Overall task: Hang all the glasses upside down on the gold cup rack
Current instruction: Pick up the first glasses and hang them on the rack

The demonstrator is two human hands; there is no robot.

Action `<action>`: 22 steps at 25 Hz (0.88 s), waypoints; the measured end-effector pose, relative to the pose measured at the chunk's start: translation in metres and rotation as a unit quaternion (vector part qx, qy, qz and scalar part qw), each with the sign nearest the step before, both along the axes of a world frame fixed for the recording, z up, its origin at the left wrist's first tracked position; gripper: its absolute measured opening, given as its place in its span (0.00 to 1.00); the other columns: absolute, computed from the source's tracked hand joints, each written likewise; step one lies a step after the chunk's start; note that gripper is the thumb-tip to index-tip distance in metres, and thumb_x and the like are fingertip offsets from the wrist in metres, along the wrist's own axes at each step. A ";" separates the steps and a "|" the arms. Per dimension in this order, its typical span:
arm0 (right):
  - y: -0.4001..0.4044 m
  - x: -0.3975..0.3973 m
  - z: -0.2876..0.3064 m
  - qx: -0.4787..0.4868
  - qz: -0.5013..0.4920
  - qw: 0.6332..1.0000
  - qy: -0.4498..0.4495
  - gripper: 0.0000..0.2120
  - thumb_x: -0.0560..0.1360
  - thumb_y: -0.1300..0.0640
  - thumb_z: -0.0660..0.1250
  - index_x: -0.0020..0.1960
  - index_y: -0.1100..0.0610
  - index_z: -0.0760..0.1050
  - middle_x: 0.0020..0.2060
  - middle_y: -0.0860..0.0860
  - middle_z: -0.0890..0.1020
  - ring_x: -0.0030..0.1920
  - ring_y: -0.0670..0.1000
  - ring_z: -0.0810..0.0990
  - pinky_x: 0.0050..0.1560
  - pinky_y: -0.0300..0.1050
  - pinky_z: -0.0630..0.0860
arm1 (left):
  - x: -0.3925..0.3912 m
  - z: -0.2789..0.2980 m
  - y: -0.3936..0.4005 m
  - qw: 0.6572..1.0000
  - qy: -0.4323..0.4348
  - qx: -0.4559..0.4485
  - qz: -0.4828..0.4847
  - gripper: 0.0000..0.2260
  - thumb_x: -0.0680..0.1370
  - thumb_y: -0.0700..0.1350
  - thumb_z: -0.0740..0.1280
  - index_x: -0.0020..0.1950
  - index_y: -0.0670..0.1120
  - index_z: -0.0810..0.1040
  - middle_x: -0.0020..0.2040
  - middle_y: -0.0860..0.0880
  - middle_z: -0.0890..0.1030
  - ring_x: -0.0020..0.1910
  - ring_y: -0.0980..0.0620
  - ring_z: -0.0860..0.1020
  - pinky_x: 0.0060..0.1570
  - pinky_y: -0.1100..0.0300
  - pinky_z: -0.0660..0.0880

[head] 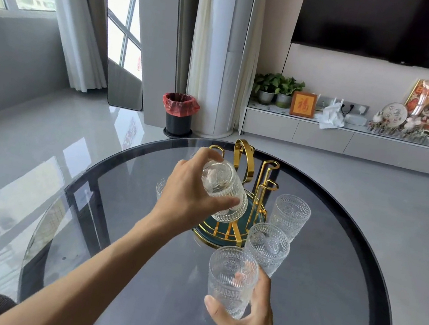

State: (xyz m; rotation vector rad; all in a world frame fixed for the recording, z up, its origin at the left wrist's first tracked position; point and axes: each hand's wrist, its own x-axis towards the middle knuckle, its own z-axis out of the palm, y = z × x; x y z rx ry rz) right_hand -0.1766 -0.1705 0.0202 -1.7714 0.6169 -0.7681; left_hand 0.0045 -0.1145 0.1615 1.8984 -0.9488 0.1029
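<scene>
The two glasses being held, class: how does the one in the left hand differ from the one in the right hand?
The glass in the left hand is tipped over, base towards the camera, above the gold rack; the glass in the right hand is upright, mouth up. The left hand grips from the side at the rack; the right hand holds its glass nearer, clear of the rack. Both are clear and patterned.

Glasses around the rack (pixel 236 194) on the tabletop (pixel 332 267)

Two glasses (pixel 290 216) (pixel 267 247) stand just right of the rack, one (pixel 161 187) to its left; two more are held, one (pixel 224 189) over it, one (pixel 232 280) in front.
</scene>
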 end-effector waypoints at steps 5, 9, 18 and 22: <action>-0.002 -0.003 0.000 0.033 -0.024 0.998 -0.037 0.41 0.56 0.46 0.79 0.66 0.38 0.68 0.57 0.42 0.81 0.59 0.44 0.79 0.58 0.49 0.77 | 0.001 -0.017 -0.016 0.991 -0.089 0.099 -0.034 0.28 0.65 0.55 0.79 0.61 0.53 0.75 0.60 0.52 0.80 0.54 0.55 0.68 0.49 0.59 0.64; -0.003 -0.002 0.002 0.040 -0.039 0.997 -0.046 0.41 0.56 0.45 0.79 0.67 0.40 0.69 0.59 0.43 0.81 0.60 0.46 0.79 0.60 0.53 0.77 | 0.011 -0.015 -0.012 0.979 -0.118 0.153 -0.072 0.26 0.67 0.53 0.78 0.62 0.51 0.76 0.61 0.50 0.80 0.57 0.51 0.70 0.51 0.57 0.66; -0.004 -0.010 0.034 0.039 -0.041 0.992 -0.109 0.37 0.53 0.45 0.81 0.59 0.39 0.70 0.54 0.41 0.82 0.55 0.46 0.81 0.54 0.46 0.78 | 0.025 -0.006 0.016 0.964 -0.108 0.207 -0.125 0.26 0.70 0.53 0.76 0.66 0.52 0.74 0.65 0.52 0.77 0.62 0.50 0.74 0.62 0.50 0.74; -0.045 -0.010 0.108 -0.014 -0.074 0.990 -0.120 0.33 0.56 0.36 0.78 0.59 0.39 0.76 0.54 0.34 0.81 0.55 0.35 0.78 0.46 0.26 0.73 | 0.019 -0.010 0.018 0.977 -0.097 0.158 -0.106 0.23 0.72 0.58 0.73 0.63 0.50 0.77 0.62 0.52 0.78 0.60 0.51 0.76 0.60 0.53 0.75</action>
